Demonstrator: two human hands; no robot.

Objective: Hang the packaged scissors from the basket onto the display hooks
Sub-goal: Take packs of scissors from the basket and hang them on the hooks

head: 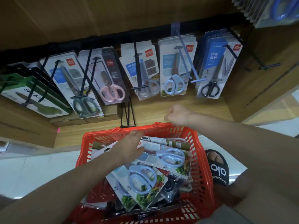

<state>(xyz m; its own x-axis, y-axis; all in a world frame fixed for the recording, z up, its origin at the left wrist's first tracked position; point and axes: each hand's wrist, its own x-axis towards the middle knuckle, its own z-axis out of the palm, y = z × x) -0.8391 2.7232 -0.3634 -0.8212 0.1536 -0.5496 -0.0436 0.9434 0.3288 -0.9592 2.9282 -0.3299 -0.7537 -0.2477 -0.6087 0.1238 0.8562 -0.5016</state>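
Display rack runs across the upper half of the frame: black bar, hooks angled toward the camera, each carrying a stack of carded scissors. The light blue hook, upper centre-right, holds the blue-handled kind.

Red basket, lower centre, sits on the floor against the wooden shelf edge. Inside: a loose pile of packs, with 2 blue-handled packs on top, 1 at centre-right and 1 just below it.

Left hand is in the basket, fingers fairly straight, lying over the upper end of the centre-right pack; no closed grip visible, it looks like a reach. Right hand is above the basket's far rim, fingers curled in; cannot tell whether it has hold of anything.

My read, step in hand is the pick:
- take 1 pack only, pinch the card near its hang hole
- lift clear of the pile so nothing else drags
- match handle colour, so light blue hook
- hole square to hook tip, print facing out, slide to the back
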